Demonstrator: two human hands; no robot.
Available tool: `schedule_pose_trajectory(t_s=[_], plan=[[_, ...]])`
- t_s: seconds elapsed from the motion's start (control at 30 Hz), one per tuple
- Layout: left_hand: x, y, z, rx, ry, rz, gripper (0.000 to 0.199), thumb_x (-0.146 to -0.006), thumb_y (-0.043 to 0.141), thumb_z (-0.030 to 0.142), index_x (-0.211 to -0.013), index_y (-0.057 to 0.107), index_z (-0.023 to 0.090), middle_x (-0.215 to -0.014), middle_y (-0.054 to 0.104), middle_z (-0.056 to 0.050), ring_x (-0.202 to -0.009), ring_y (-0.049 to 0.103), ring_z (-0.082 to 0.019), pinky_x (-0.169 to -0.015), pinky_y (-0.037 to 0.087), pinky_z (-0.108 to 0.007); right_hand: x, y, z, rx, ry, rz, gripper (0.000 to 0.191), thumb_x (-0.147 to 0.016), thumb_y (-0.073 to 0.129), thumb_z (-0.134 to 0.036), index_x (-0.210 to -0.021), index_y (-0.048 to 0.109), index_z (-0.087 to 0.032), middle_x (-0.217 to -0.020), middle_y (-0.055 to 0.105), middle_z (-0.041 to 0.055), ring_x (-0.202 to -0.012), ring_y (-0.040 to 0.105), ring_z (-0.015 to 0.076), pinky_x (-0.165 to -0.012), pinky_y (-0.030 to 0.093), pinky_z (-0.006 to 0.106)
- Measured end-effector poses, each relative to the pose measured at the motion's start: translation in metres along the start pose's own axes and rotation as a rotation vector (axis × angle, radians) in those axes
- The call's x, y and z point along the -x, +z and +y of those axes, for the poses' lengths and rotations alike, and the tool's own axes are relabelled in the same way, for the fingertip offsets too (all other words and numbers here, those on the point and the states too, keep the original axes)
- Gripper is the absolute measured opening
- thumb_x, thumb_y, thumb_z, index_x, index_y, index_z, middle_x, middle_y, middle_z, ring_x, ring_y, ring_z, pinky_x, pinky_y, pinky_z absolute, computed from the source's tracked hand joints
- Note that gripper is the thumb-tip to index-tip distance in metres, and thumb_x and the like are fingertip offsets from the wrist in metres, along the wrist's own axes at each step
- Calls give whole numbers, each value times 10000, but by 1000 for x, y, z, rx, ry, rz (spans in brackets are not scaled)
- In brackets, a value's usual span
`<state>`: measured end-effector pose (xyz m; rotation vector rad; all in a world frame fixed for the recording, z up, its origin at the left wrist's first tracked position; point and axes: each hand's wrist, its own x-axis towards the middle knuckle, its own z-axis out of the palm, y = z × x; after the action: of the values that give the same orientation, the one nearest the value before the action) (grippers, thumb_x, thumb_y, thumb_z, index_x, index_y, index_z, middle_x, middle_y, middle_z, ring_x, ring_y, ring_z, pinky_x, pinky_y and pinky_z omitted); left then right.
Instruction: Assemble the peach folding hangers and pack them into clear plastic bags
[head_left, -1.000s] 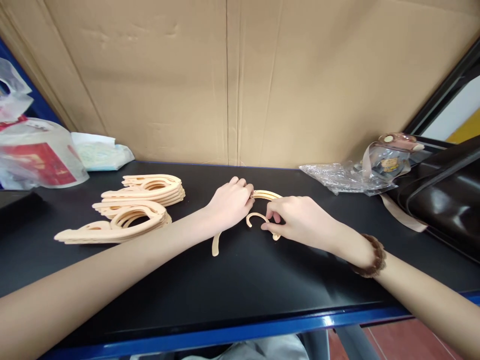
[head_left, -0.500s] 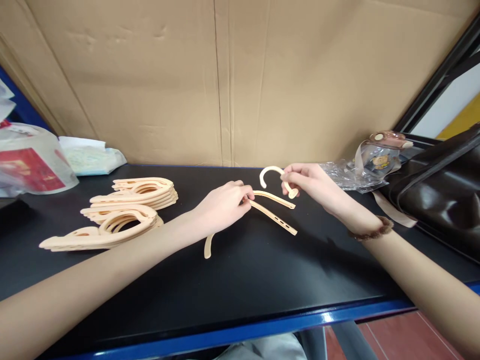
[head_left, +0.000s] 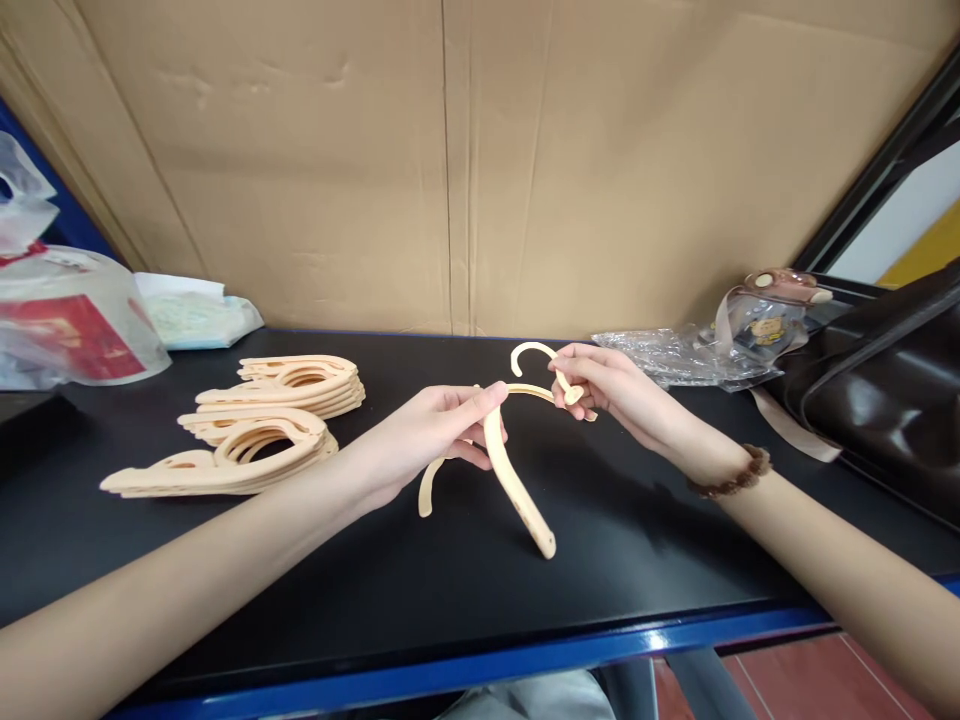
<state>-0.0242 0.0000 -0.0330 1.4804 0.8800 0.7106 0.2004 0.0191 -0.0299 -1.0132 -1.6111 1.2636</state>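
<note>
My left hand [head_left: 461,425] is closed on one end of a cream hanger arm [head_left: 517,485], which slants down toward the table's front edge. Between the thumb and fingers of my right hand [head_left: 604,385] is a curved cream hanger hook [head_left: 531,348] with a round base. A second hanger arm [head_left: 531,389] lies behind, partly covered by my right fingers; I cannot tell whether they touch it. Below my left hand a curved cream piece [head_left: 426,490] rests on the table, its upper end hidden. To the left, folded cream hangers [head_left: 281,440] are stacked in two piles.
A cardboard sheet [head_left: 337,180] stands behind the black table [head_left: 390,600]. On the left are a plastic tub in a bag [head_left: 97,320] and a tissue pack [head_left: 199,315]. Clear plastic wrapping [head_left: 660,355], a transparent pouch [head_left: 769,315] and a dark bag [head_left: 885,390] sit on the right.
My left hand has turned and raised one hanger arm, whose free end now points toward me. My right hand, with the hook, has moved slightly left and down, close to the other arm.
</note>
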Motion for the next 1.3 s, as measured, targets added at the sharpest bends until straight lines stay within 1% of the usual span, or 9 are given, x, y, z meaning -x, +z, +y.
schedule_pose_trajectory(t_s=[0.3, 0.47, 0.57, 0.67, 0.77, 0.93, 1.1, 1.2, 1.3], plan=[[-2, -4, -10, 256, -67, -17, 279, -903, 598, 410, -966, 715, 164, -971, 709, -74, -916, 656, -174, -861, 522, -318, 4, 12, 2, -104, 57, -77, 242, -829, 672, -385, -903, 562, -183, -830, 694, 21, -699, 672, 116, -620, 522, 214], [5, 5, -9, 337, -158, 6, 264, -972, 469, 376, -938, 648, 185, -709, 585, 6, -610, 575, -101, -641, 541, -273, 3, 13, 5, -114, 27, -103, 215, -829, 682, -352, -911, 578, -182, -863, 683, 11, -761, 675, 117, -698, 562, 236], [9, 9, -6, 345, -205, -41, 256, -972, 456, 401, -975, 615, 201, -669, 478, 38, -505, 441, -59, -467, 414, -177, 3, 12, 7, -121, 10, -106, 183, -848, 660, -336, -927, 580, -191, -873, 686, 7, -774, 675, 117, -736, 566, 254], [12, 9, -2, 286, -225, -90, 338, -945, 461, 488, -949, 611, 185, -675, 402, 49, -463, 294, -35, -387, 223, -149, 3, 13, 8, -127, -7, -107, 191, -847, 662, -334, -937, 581, -187, -867, 684, 10, -761, 673, 117, -743, 566, 262], [15, 9, 1, 137, -207, -95, 373, -889, 522, 548, -937, 581, 183, -680, 332, 65, -470, 207, -38, -388, 149, -172, 3, 14, 8, -145, -20, -104, 194, -852, 660, -325, -956, 574, -185, -874, 685, 16, -753, 669, 116, -738, 568, 260], [16, 9, 0, -10, -140, -100, 305, -913, 509, 494, -854, 408, 213, -769, 406, 61, -505, 260, -41, -434, 191, -175, 4, 15, 6, -145, -25, -80, 180, -871, 637, -318, -977, 567, -190, -889, 699, 27, -782, 672, 126, -741, 561, 262], [17, 8, 0, -260, 28, -228, 222, -965, 424, 373, -874, 509, 188, -693, 412, 54, -572, 377, -80, -523, 303, -213, 6, 16, 4, -106, -53, -74, 187, -869, 643, -345, -968, 581, -199, -902, 710, 27, -852, 670, 144, -778, 537, 274], [22, 10, 2, -324, -9, -158, 270, -987, 343, 442, -1012, 493, 219, -779, 437, 46, -583, 357, -86, -529, 308, -225, 7, 17, 3, -114, -78, -87, 177, -873, 640, -345, -966, 585, -205, -900, 711, 23, -864, 673, 149, -787, 532, 279], [26, 12, 2, -354, -25, -94, 300, -978, 310, 518, -938, 399, 234, -813, 456, 53, -594, 359, -86, -548, 317, -230, 8, 18, 3, -128, -94, -97, 168, -868, 648, -334, -960, 583, -209, -898, 710, 18, -867, 674, 151, -781, 530, 276]])
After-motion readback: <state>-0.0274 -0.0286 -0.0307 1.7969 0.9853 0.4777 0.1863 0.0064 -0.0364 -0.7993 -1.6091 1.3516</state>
